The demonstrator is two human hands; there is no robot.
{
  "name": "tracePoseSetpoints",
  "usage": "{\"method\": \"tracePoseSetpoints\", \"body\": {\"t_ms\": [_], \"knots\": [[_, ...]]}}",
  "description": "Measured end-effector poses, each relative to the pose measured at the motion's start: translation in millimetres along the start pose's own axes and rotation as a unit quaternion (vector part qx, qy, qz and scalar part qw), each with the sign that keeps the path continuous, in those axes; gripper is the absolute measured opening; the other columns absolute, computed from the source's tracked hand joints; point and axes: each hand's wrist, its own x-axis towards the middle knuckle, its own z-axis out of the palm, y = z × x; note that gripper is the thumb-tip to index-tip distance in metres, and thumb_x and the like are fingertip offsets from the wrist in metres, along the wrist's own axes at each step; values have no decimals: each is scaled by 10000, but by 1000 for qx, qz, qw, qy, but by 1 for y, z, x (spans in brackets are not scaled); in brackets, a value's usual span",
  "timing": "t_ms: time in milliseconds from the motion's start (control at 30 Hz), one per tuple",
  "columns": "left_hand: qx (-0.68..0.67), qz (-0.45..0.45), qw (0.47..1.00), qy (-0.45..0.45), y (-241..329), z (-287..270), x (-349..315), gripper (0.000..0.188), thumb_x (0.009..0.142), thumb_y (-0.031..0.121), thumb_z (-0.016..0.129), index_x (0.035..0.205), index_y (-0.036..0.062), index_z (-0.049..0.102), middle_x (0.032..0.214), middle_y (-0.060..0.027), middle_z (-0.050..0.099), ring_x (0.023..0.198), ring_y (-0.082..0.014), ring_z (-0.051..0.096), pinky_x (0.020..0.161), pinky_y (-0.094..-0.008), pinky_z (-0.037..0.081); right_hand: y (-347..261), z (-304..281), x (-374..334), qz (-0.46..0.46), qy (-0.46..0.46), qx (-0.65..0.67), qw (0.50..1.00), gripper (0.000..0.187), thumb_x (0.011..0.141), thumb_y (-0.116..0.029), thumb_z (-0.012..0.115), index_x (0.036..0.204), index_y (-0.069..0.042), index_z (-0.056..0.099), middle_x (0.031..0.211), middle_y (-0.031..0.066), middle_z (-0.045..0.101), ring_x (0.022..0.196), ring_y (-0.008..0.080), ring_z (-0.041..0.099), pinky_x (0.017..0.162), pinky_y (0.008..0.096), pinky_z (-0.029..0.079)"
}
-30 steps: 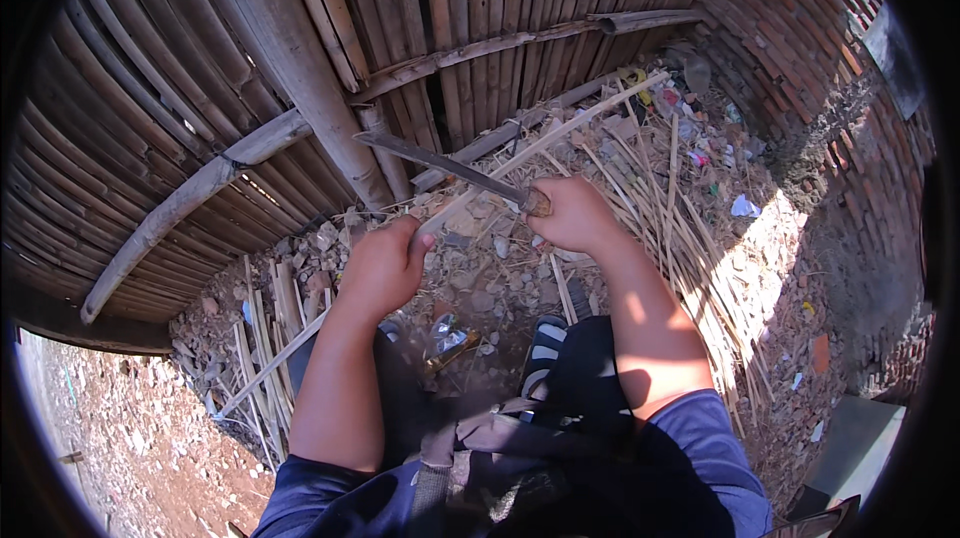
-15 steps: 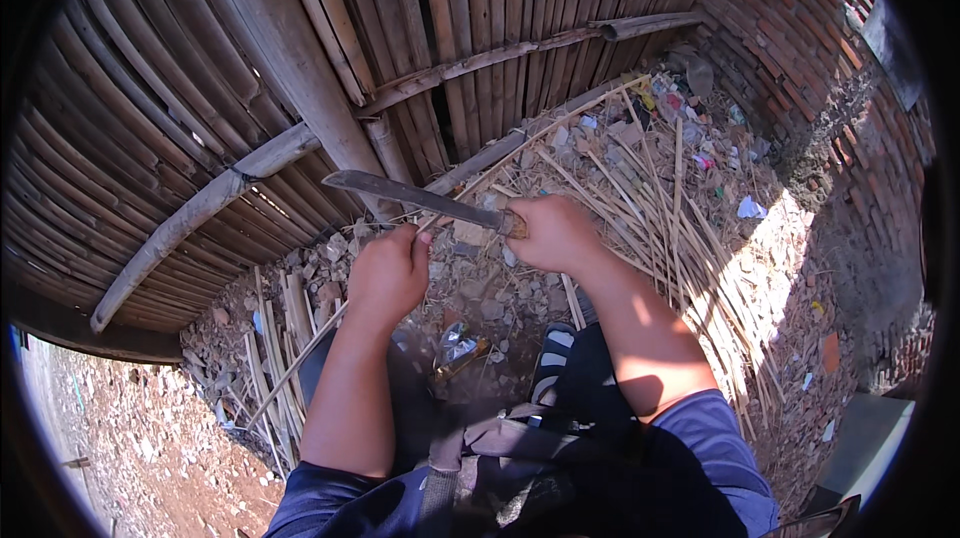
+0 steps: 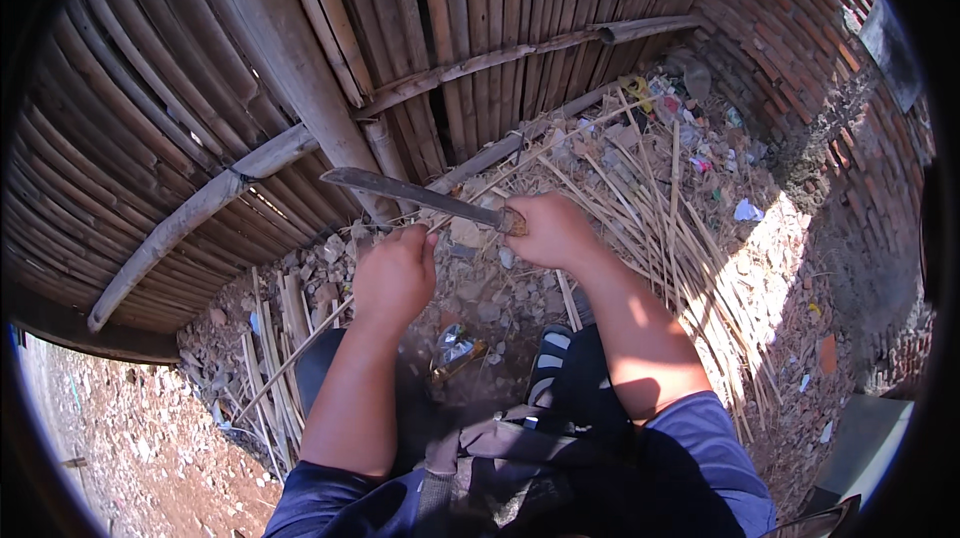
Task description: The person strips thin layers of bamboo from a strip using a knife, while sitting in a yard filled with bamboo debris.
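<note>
Currently, I have the right hand [image 3: 548, 230] wrapped fully round the knife [image 3: 415, 196], which crosses the strip [image 3: 300, 356] just beyond the left hand [image 3: 393, 273]; I cannot tell whether they touch. The left fingers are closed on the strip, slanting above the rubble [image 3: 480, 290].

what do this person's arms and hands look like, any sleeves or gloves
The left sleeve and right sleeve are navy blue and short, ending near the elbows. Both arms are bare below that. The left hand and right hand wear no gloves.
</note>
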Motion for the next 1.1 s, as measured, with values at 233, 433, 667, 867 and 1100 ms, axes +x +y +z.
{"method": "tracePoseSetpoints", "body": {"t_ms": [233, 433, 667, 867, 1100], "knots": [[18, -10, 1000, 5, 5, -6, 2, 229, 1020, 281, 593, 970, 68, 660, 919, -168, 725, 833, -397, 715, 727, -534, 560, 54, -3, 19, 116, 60, 224, 966, 479, 787, -283, 763, 1191, -29, 712, 1088, 244, 729, 1030, 391, 706, 911, 438, 551], [2, -11, 1000, 5, 0, 2, 2, 231, 1011, 280, 605, 961, 60, 655, 936, -170, 722, 842, -402, 714, 733, -540, 560, 4, 9, 0, -16, 14, 24, 999, 383, 773, -268, 757, 1107, -87, 716, 949, 208, 729, 923, 414, 701, 827, 474, 560], [-64, -26, 997, 28, -1, -1, 4, 269, 994, 291, 631, 1094, 48, 692, 1055, -212, 721, 917, -426, 705, 799, -534, 560, 40, 7, 5, 6, 41, 53, 998, 348, 775, -277, 752, 1078, -110, 710, 957, 205, 723, 964, 418, 695, 835, 522, 554], [-113, -55, 991, -46, 2, -8, 5, 289, 984, 283, 643, 1132, 41, 694, 1073, -222, 723, 974, -441, 695, 852, -534, 544, 9, 0, -2, 32, 43, 32, 998, 354, 787, -296, 749, 1096, -127, 720, 976, 207, 728, 967, 425, 691, 839, 520, 556], [-131, -24, 989, -58, -1, -7, 4, 296, 980, 283, 647, 1127, 31, 696, 1064, -236, 720, 986, -446, 688, 873, -531, 536, 30, 5, 5, -36, 53, 69, 996, 399, 779, -293, 765, 1130, -105, 729, 970, 202, 741, 949, 408, 703, 830, 487, 557]]}}
